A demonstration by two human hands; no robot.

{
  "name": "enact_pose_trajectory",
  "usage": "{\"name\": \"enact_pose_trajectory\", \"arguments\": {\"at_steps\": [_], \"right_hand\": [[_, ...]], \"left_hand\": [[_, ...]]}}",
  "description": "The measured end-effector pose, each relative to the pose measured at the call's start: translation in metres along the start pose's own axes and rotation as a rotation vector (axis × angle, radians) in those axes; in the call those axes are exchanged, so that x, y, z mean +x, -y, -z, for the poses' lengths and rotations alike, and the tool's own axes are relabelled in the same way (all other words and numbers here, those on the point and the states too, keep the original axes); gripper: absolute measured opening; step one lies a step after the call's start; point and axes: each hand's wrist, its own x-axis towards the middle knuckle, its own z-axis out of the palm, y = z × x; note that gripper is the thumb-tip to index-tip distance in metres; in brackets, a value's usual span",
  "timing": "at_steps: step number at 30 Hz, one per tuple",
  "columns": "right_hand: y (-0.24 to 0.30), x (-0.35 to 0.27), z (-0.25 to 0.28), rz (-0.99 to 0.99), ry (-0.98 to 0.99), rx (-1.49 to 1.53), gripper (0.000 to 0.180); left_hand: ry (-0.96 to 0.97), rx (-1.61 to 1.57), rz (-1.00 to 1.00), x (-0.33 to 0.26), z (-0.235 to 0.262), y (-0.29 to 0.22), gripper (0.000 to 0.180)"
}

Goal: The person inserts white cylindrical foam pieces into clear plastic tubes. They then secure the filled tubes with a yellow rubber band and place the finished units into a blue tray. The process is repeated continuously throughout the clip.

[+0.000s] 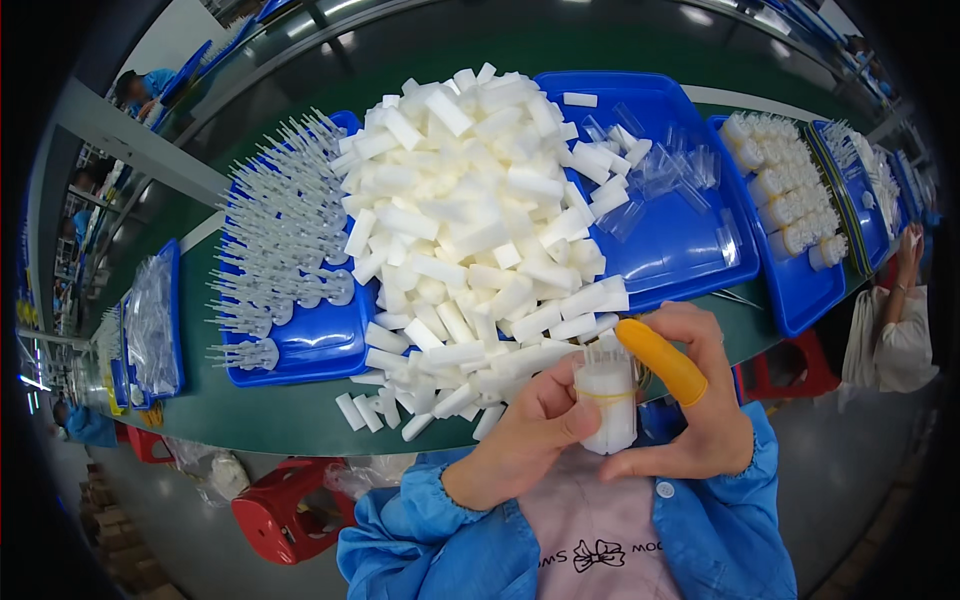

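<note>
In front of my chest is a bundle of clear tubes [607, 405] with white filling inside and a yellow rubber band around its middle. My left hand [540, 430] grips its left side, thumb across the front. My right hand [700, 400] wears an orange finger cot [662, 362]; its forefinger reaches the bundle's upper rim and the thumb lies by the lower end. The back of the bundle and some right fingers are hidden. Just beyond my hands rises a large heap of white foam sticks [470, 210], its near edge close to my left hand.
A blue tray [690, 255] with loose clear tubes lies behind my right hand. Further right, another blue tray [800, 310] holds banded bundles. To the left, a blue tray [310, 350] carries many thin-stemmed clear pieces. Red stools [285, 510] stand below the green table [230, 420].
</note>
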Motion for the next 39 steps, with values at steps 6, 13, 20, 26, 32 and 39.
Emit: {"name": "enact_pose_trajectory", "arguments": {"at_steps": [6, 13, 20, 26, 32, 39], "right_hand": [[-0.004, 0.001, 0.003, 0.079, -0.023, -0.07, 0.07], [0.002, 0.003, 0.003, 0.063, -0.015, -0.16, 0.071], [-0.001, -0.006, 0.001, 0.055, -0.014, -0.184, 0.07], [0.0, 0.0, -0.002, 0.02, -0.015, -0.103, 0.07], [-0.001, -0.005, -0.004, 0.048, -0.02, -0.14, 0.069], [-0.003, -0.007, -0.004, 0.021, -0.06, -0.107, 0.069]], "left_hand": [[0.066, -0.14, 0.053, 0.001, -0.001, -0.004, 0.064], [-0.032, 0.087, -0.03, 0.0, -0.004, -0.002, 0.074], [0.013, -0.091, 0.074, -0.001, -0.001, 0.003, 0.077], [-0.024, 0.015, 0.014, 0.0, 0.001, 0.003, 0.076], [0.005, -0.071, 0.011, 0.0, 0.002, 0.008, 0.069], [-0.025, -0.043, 0.072, -0.001, -0.003, -0.001, 0.061]]}}
